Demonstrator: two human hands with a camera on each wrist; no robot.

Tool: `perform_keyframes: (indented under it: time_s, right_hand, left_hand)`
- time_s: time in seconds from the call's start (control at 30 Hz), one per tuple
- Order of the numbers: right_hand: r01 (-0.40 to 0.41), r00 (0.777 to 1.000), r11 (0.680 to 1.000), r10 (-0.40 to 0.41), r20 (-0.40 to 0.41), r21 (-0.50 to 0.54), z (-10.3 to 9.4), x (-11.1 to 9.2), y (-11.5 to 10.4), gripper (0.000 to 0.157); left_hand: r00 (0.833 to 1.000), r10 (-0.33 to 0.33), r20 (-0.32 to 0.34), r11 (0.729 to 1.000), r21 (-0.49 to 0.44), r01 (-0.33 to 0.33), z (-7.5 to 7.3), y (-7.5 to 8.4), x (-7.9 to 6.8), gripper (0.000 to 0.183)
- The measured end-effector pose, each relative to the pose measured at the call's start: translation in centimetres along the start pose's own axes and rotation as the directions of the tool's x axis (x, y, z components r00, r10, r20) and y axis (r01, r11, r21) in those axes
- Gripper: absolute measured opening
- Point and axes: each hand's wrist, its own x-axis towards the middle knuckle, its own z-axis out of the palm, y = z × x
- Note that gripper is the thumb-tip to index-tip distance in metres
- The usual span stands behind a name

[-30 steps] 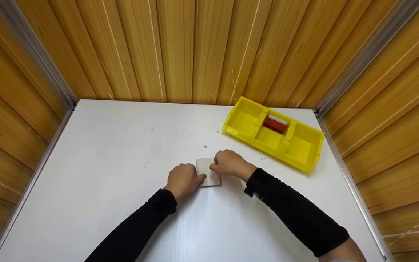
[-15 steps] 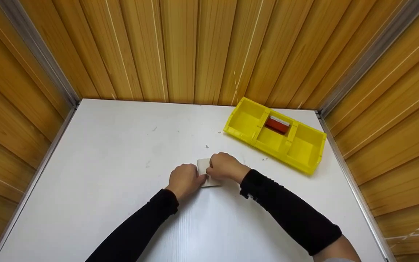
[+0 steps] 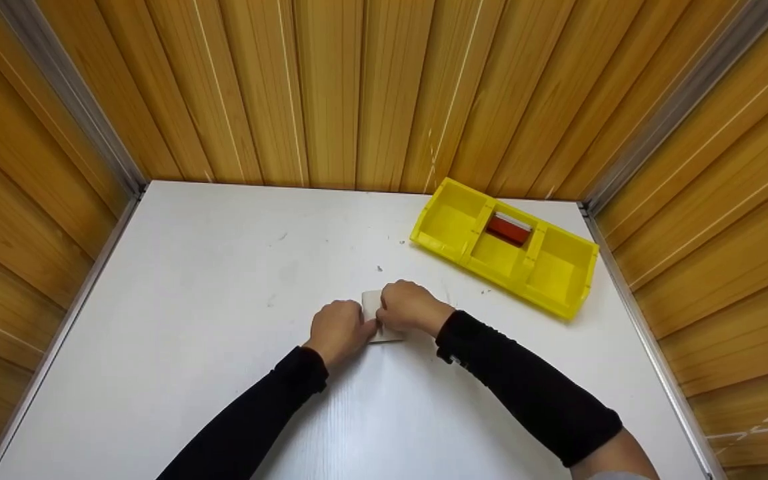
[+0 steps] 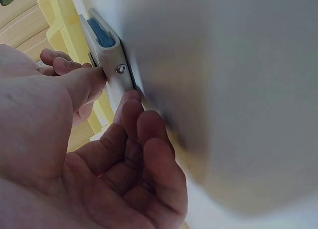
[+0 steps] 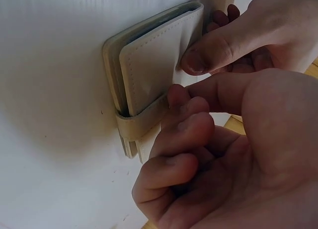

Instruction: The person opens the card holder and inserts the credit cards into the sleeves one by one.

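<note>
A cream stitched wallet (image 3: 372,303) lies folded on the white table between both hands. In the left wrist view its spine (image 4: 112,54) carries a round metal snap, and blue inner sleeves (image 4: 102,32) show at the open end. My left hand (image 3: 339,328) grips the spine side, thumb pressed on the cover and fingers curled at the edge. A cream strap (image 5: 141,123) wraps the wallet's opposite side. My right hand (image 3: 412,307) pinches this strap's end between thumb and forefinger, beside the left thumb. The right hand covers part of the wallet in the head view.
Toward the back right sits a yellow three-part tray (image 3: 561,277), turned at an angle. Its middle compartment holds a red and white item (image 3: 509,230). Wood-patterned walls (image 3: 331,93) enclose the table's back and sides, and small dark specks dot its top.
My right hand has shifted a little left across the wallet, hiding more of its cover. The left hand keeps its grip, and the wallet stays in place.
</note>
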Motion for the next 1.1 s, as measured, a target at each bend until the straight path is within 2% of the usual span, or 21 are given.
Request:
perform_keyframes:
  time_s: [0.2, 0.43, 0.6, 0.73, 0.87, 1.0, 1.1]
  right_hand:
    - [0.039, 0.999, 0.999, -0.039, -0.011, -0.017, 0.2, -0.1, -0.1, 0.033]
    - [0.039, 0.999, 0.999, -0.039, 0.016, -0.006, 0.2, -0.2, 0.3, 0.036]
    - [0.083, 0.996, 0.996, -0.081, 0.045, -0.030, -0.2, -0.3, 0.9, 0.033]
    - [0.092, 0.994, 0.996, -0.091, 0.066, -0.008, -0.3, -0.4, 1.5, 0.029]
    - [0.097, 0.994, 0.995, -0.097, 0.049, -0.009, -0.2, -0.3, 2.1, 0.025]
    - [0.106, 0.993, 0.994, -0.104, 0.048, -0.035, -0.4, -0.4, 2.0, 0.023]
    - [0.116, 0.991, 0.992, -0.112, 0.070, -0.054, -0.6, -0.4, 1.6, 0.028]
  left_hand:
    - [1.000, 0.001, -0.005, 1.000, -0.009, -0.001, 0.0, 0.0, -0.1, 0.046]
    - [1.000, -0.001, -0.002, 1.000, -0.008, 0.001, 0.1, 0.0, -0.1, 0.046]
    - [1.000, -0.003, 0.008, 1.000, -0.009, 0.003, 0.0, 0.1, -0.2, 0.047]
    - [1.000, 0.013, 0.000, 1.000, -0.006, -0.013, -0.1, 0.1, -0.4, 0.043]
    - [1.000, 0.015, -0.003, 1.000, -0.005, -0.015, -0.1, 0.2, -0.4, 0.041]
    - [1.000, 0.012, 0.004, 1.000, -0.009, -0.012, -0.1, 0.1, -0.3, 0.041]
    - [1.000, 0.012, 0.009, 1.000, -0.013, -0.012, 0.0, -0.1, -0.3, 0.040]
